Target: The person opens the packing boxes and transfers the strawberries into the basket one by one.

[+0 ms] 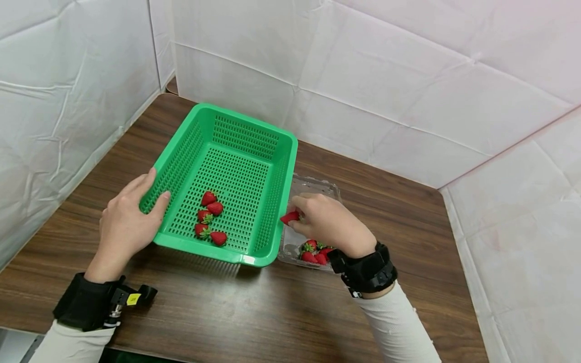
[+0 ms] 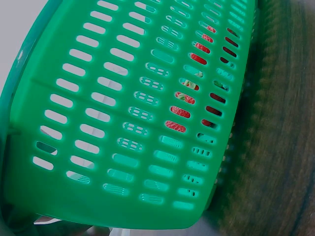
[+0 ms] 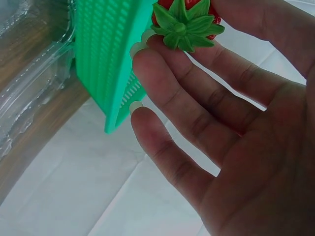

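A green perforated basket [image 1: 254, 128] sits on the wooden table with several strawberries [image 1: 211, 218] inside. My left hand [image 1: 129, 217] grips the basket's left rim, thumb over the edge. In the left wrist view the basket wall [image 2: 98, 123] fills the frame, red berries [image 2: 179, 112] showing through its slots. My right hand [image 1: 324, 222] pinches one strawberry [image 1: 289, 218] at its fingertips, just right of the basket, above a clear plastic clamshell [image 1: 317, 185] that holds a few more strawberries [image 1: 315, 252]. In the right wrist view the held berry [image 3: 183, 19] shows its green calyx beside the basket's edge [image 3: 106, 64].
White padded panels wall in the table [image 1: 290, 312] on the left, back and right. Bare wood lies in front of the basket and to the right of the clamshell. Black wrist straps with cameras sit on both forearms.
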`<action>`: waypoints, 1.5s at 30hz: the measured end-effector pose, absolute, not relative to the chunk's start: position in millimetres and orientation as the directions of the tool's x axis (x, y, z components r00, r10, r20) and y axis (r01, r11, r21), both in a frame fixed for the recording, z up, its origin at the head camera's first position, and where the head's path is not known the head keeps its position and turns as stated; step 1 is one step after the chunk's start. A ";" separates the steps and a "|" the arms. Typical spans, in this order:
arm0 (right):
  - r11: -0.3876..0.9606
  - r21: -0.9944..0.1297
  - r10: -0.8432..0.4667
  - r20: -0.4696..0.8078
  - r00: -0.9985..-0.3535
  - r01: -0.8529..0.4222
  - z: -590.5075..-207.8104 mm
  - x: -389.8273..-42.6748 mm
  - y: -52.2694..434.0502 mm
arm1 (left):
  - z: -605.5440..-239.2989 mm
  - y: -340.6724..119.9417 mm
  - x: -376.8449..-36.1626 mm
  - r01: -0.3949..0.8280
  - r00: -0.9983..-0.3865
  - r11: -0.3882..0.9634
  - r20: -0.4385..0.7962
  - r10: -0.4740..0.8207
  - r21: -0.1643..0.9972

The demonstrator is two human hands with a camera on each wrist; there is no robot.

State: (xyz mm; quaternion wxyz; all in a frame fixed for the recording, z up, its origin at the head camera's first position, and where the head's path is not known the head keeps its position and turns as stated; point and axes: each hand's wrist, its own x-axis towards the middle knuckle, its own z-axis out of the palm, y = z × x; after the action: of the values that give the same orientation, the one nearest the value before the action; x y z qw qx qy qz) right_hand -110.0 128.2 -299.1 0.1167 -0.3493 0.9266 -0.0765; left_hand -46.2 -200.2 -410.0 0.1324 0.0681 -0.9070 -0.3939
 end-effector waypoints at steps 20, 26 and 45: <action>0.695 -0.160 -0.719 -0.177 -0.672 -0.701 -298.9 -111.1 98.5 | -409.7 -200.6 -45.0 -0.020 -0.955 0.675 0.186 -0.231 0.738; 0.690 -0.157 -0.723 -0.204 -0.660 -0.707 -298.2 -112.5 92.6 | -409.4 -200.8 -44.6 -0.022 -0.955 0.677 0.186 -0.233 0.736; 0.644 -0.155 -0.760 -0.248 -0.601 -0.749 -305.1 -121.4 73.3 | -408.5 -199.5 -45.1 -0.015 -0.950 0.694 0.207 -0.235 0.720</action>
State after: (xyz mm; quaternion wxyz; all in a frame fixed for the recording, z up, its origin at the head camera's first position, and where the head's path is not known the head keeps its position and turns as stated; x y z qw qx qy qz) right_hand -121.4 73.3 -305.1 0.1471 -0.4218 0.8945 -0.0175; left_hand -45.1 -199.5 -408.5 0.1428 0.0689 -0.9092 -0.3851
